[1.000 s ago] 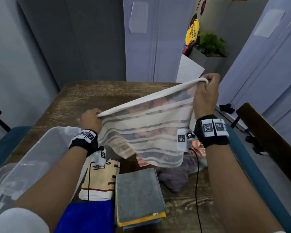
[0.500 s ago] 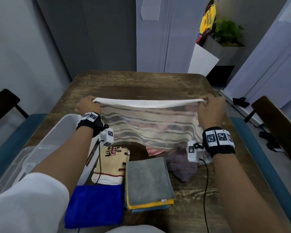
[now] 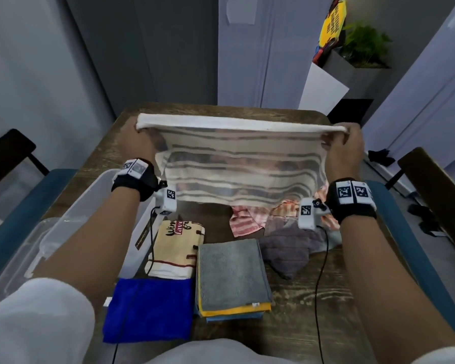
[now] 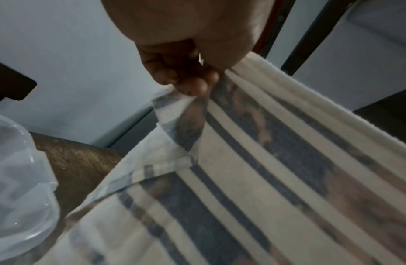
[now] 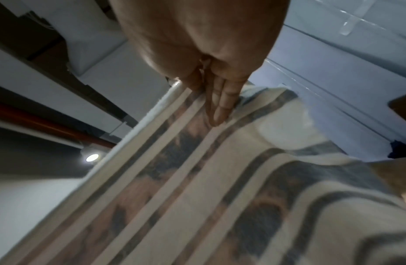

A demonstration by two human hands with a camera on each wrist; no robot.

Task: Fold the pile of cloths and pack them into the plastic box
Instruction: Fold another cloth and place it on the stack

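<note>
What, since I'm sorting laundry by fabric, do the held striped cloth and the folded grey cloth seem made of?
The striped cloth looks like thin woven fabric, probably cotton, with a matte finish. Colours behind it show through, and its top edge is a thicker cream band. The grey cloth is likely microfibre, since its surface has a fine, fuzzy, matte nap. The exact fibre of either cannot be confirmed.

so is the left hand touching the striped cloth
Touching. The left wrist view shows the left hand pinching the striped cloth at its top corner.

Striped cloth hides pile's far pt, plastic box partly behind arm
</note>
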